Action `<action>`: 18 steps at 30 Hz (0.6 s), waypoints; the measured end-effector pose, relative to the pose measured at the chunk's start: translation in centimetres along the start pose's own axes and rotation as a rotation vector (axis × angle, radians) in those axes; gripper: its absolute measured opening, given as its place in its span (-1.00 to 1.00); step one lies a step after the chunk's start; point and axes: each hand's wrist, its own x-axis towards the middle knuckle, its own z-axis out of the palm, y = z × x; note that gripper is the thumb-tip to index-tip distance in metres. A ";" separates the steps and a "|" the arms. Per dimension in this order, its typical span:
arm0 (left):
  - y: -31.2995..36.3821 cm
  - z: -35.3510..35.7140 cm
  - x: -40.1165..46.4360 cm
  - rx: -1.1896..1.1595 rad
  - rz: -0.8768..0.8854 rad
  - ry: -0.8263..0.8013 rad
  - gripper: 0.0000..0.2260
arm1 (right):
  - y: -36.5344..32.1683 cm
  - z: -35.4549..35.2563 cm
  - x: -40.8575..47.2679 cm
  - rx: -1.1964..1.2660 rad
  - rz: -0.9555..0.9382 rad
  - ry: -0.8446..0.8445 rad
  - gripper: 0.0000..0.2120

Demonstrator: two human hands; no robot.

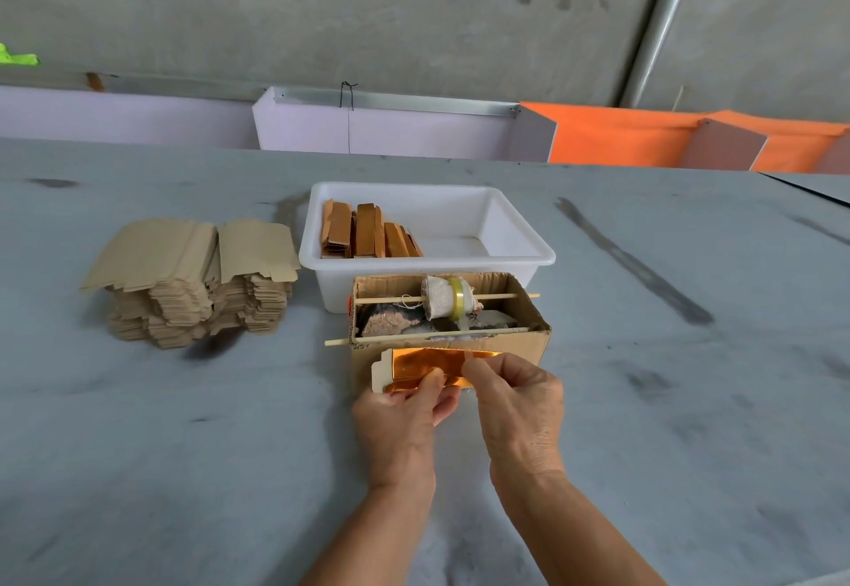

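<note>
Glossy gold-foil card blank (427,367); rough, matt brown corrugated cardboard box (529,341); smooth white plastic tub (519,258); matt grey bench (184,447).

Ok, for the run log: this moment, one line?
left hand: holds gold carton blank | right hand: pinches its top edge | behind: cardboard box, white tub
</note>
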 end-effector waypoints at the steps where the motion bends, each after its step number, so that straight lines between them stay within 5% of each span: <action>1: 0.0 0.0 0.0 -0.005 0.004 -0.004 -0.86 | 0.1 0.0 0.0 -0.006 -0.006 0.003 -0.72; 18: 0.0 0.0 -0.7 -0.117 0.007 -0.073 -0.93 | 1.9 -1.3 -0.2 0.022 -0.065 -0.025 -0.72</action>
